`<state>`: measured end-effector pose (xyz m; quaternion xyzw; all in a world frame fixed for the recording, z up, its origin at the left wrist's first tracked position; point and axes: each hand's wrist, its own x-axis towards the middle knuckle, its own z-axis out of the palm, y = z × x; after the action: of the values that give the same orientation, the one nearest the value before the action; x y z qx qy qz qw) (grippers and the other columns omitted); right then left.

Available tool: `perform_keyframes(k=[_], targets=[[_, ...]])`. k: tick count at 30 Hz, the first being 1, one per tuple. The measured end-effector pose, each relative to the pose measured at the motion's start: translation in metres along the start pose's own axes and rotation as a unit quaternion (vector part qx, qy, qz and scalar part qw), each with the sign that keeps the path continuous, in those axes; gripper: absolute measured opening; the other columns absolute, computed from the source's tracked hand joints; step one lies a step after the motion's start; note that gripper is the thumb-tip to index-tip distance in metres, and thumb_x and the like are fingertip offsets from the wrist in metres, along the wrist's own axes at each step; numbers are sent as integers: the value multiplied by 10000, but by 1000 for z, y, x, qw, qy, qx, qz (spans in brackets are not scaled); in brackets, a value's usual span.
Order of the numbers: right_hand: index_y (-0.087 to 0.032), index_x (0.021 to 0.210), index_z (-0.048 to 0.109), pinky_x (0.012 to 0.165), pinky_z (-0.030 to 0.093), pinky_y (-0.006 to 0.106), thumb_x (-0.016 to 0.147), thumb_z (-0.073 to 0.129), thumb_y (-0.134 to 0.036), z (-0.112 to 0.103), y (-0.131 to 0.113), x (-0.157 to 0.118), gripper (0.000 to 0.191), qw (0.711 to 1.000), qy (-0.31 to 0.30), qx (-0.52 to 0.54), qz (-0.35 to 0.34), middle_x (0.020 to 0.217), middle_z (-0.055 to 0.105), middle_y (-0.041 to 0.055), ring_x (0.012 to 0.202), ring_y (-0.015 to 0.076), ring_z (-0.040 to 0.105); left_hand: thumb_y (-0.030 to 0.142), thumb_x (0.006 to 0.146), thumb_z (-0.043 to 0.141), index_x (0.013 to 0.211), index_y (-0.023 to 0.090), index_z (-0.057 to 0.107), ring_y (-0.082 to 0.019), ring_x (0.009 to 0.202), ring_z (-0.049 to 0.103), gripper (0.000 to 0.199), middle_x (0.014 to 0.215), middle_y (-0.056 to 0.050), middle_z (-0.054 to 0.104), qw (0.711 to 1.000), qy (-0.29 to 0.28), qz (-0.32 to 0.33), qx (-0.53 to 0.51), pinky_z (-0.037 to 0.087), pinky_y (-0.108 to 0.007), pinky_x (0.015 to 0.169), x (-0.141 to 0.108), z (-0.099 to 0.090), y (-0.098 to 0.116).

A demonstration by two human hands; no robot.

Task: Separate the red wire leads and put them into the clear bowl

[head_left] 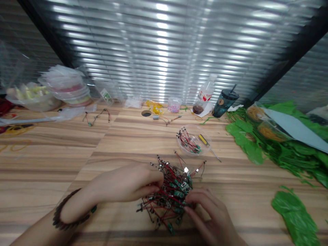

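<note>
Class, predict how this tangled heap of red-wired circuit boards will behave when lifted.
The tangled heap of red wires and small green circuit boards would probably lift as one floppy clump, since the thin leads interlock. It is likely light for its bulk, with open gaps throughout. Tugging one lead may drag its neighbours along.
</note>
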<state>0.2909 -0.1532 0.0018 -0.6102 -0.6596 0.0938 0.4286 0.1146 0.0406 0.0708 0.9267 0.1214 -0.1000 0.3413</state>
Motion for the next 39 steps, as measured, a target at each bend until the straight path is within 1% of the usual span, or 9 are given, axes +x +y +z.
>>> perform_keyframes(k=[3, 5, 10, 16, 21, 26, 31, 36, 39], targets=[[-244, 1034, 614, 765, 511, 227, 804, 587, -105, -5, 5, -4, 270, 999, 7, 31, 43, 960, 668, 26, 891, 155, 637, 287, 892, 422, 928, 221, 622, -48, 858, 563, 214, 940, 25, 631, 999, -28, -14, -28, 390, -116, 731, 4, -3, 3], [-254, 1040, 627, 801, 509, 240, 820, 581, -121, -8, 6, -5, 260, 995, 4, 65, 74, 994, 649, 37, 933, 162, 626, 324, 896, 421, 955, 229, 625, -47, 917, 558, 233, 994, 27, 625, 998, -2, -14, -58, 400, -117, 795, 5, -4, 4], [-210, 859, 618, 732, 512, 276, 838, 550, -166, -8, 6, 1, 83, 965, -35, 187, 182, 863, 629, 44, 826, 173, 616, 395, 874, 457, 988, 221, 633, -46, 932, 568, 272, 1020, 20, 631, 991, 47, -17, -128, 429, -125, 842, 5, -5, 2], [-205, 860, 655, 709, 514, 263, 806, 626, -249, -4, 8, 6, 75, 916, -18, 283, 283, 840, 669, 41, 779, 165, 635, 391, 859, 487, 999, 180, 629, -44, 904, 591, 290, 989, -2, 651, 979, 61, -17, -196, 463, -121, 826, 7, -5, 1], [-213, 839, 684, 758, 508, 269, 768, 668, -214, -3, 13, 8, 73, 923, 11, 281, 262, 878, 692, 43, 834, 171, 638, 380, 837, 526, 961, 163, 647, -38, 830, 599, 278, 926, -4, 667, 970, 89, -29, -223, 479, -123, 778, 8, -5, 1], [-207, 888, 692, 666, 509, 253, 752, 667, -214, 2, 12, 6, 138, 933, -19, 238, 270, 804, 685, 32, 710, 152, 620, 367, 815, 565, 928, 151, 649, -42, 830, 615, 257, 905, -6, 671, 962, 133, -26, -238, 500, -130, 785, 5, -4, 3], [-200, 889, 694, 644, 521, 235, 765, 655, -235, 2, 7, 7, 135, 935, -29, 231, 267, 790, 692, 33, 693, 146, 635, 379, 822, 555, 924, 163, 640, -38, 843, 611, 253, 927, 0, 662, 958, 155, -34, -240, 504, -126, 778, 4, -2, 3], [-193, 845, 703, 580, 527, 222, 776, 654, -273, -1, 7, 10, 117, 941, 5, 214, 261, 706, 691, 35, 626, 148, 649, 408, 828, 537, 984, 188, 607, -34, 840, 591, 278, 939, 3, 641, 954, 161, -66, -244, 492, -131, 767, 6, 0, 2], [-202, 884, 702, 602, 546, 226, 794, 645, -270, -6, 6, 12, 126, 944, 28, 210, 252, 749, 710, 42, 651, 155, 673, 397, 814, 556, 1132, 214, 492, -40, 789, 579, 372, 899, 1, 623, 938, 145, -83, -305, 490, -144, 704, 9, 3, 3]])
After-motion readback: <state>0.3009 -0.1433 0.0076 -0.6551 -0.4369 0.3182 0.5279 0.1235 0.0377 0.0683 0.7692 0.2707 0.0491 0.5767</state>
